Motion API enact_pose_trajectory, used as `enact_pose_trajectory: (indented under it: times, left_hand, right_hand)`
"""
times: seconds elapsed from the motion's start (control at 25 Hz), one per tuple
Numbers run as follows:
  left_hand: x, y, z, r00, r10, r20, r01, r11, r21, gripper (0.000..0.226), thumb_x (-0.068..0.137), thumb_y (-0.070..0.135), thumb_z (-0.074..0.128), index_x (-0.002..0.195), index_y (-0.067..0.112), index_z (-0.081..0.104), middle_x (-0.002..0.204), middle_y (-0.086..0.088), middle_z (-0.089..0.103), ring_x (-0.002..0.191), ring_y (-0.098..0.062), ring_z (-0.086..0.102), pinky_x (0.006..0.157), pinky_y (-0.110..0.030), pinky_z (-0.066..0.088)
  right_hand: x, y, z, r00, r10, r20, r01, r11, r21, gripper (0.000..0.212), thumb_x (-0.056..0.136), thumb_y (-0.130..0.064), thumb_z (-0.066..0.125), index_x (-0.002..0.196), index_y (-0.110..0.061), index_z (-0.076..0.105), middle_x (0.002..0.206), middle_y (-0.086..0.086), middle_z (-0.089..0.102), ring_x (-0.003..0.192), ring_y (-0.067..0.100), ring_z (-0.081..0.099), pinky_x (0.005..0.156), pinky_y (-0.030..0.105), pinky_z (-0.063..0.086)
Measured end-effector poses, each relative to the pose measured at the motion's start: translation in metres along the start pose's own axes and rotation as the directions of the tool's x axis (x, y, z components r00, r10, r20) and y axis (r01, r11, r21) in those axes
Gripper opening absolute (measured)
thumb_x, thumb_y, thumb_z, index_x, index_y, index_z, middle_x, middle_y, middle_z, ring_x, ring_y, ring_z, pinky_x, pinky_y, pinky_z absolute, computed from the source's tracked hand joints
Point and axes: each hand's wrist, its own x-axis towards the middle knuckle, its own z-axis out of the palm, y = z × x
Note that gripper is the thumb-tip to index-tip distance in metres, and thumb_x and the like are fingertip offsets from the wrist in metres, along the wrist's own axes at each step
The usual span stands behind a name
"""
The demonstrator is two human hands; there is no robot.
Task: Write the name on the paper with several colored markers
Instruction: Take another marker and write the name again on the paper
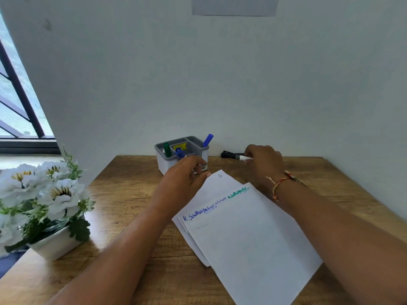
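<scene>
While the right hand [264, 164] grips a black marker [231, 155] near the wall, the paper [248, 234] lies on the bench [132, 271].
The left hand [184, 180] hovers with curled fingers by the grey organiser [167, 165]; I cannot tell whether it holds anything. With no hand pinning them, the loose stacked sheets could slide under the nib and smear the written names [198, 213].

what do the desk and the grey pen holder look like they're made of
Desk: wood or a wood-look laminate with a matte finish; brown grain lines run across it.
Pen holder: probably moulded plastic, with a smooth grey rim, white walls and rounded corners.
</scene>
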Motion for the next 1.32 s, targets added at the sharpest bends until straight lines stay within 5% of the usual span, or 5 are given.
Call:
enact_pose_trajectory:
  times: [0.36, 0.52, 0.8, 1.08, 1.32]
  left_hand:
    - [-0.002, 0.010, -0.004, 0.999, 0.019, -0.038, -0.022, 0.996, -0.081, 0.050, 0.084, 0.042, 0.070, 0.130, 0.029, 0.054, 0.107, 0.015, 0.056, 0.087, -0.002, 0.054, 0.069, -0.010, 0.041]
    - [-0.004, 0.014, -0.003, 0.994, 0.112, -0.009, -0.113, 0.991, -0.068, 0.035, 0.086, 0.036, 0.068, 0.120, 0.029, 0.063, 0.102, 0.011, 0.064, 0.089, -0.005, 0.058, 0.076, -0.016, 0.049]
    - [-0.010, 0.027, 0.001, 0.993, 0.106, -0.042, -0.111, 0.984, -0.138, 0.023, 0.079, 0.026, 0.078, 0.092, 0.019, 0.061, 0.086, 0.012, 0.064, 0.079, -0.006, 0.062, 0.071, -0.021, 0.055]
    - [-0.017, 0.040, 0.007, 0.977, 0.209, 0.041, -0.193, 0.948, -0.252, 0.038, 0.074, 0.048, 0.071, 0.095, 0.018, 0.063, 0.084, 0.019, 0.062, 0.079, -0.003, 0.062, 0.068, -0.022, 0.053]
    - [-0.018, 0.039, 0.011, 0.968, 0.191, 0.162, -0.156, 0.966, -0.206, 0.043, 0.088, 0.034, 0.066, 0.129, 0.028, 0.053, 0.109, 0.012, 0.065, 0.090, 0.004, 0.058, 0.078, -0.010, 0.048]
  right_hand:
    - [-0.100, -0.026, -0.084, 0.991, -0.114, 0.075, 0.063, 0.868, 0.492, 0.022, 0.091, -0.037, 0.072, 0.112, -0.041, 0.078, 0.080, -0.020, 0.070, 0.079, 0.001, 0.064, 0.067, 0.022, 0.047]
    - [-0.113, -0.021, -0.080, 0.995, -0.079, 0.063, 0.020, 0.763, 0.646, 0.023, 0.085, -0.034, 0.080, 0.108, -0.036, 0.081, 0.090, -0.020, 0.077, 0.084, -0.006, 0.067, 0.059, 0.007, 0.045]
    - [-0.119, -0.021, -0.055, 0.973, -0.077, 0.217, -0.221, -0.048, 0.974, 0.033, 0.069, -0.018, 0.083, 0.101, -0.013, 0.080, 0.100, 0.010, 0.080, 0.096, 0.022, 0.073, 0.082, 0.028, 0.060]
    - [-0.128, -0.028, -0.045, 0.960, -0.108, 0.256, -0.235, 0.181, 0.955, 0.045, 0.078, -0.051, 0.070, 0.109, -0.019, 0.080, 0.102, 0.002, 0.080, 0.099, 0.015, 0.074, 0.077, 0.025, 0.055]
    - [-0.130, -0.021, -0.046, 0.950, -0.217, 0.225, -0.192, 0.161, 0.968, 0.039, 0.085, -0.032, 0.070, 0.117, -0.011, 0.076, 0.114, 0.008, 0.077, 0.106, 0.022, 0.073, 0.081, 0.029, 0.058]
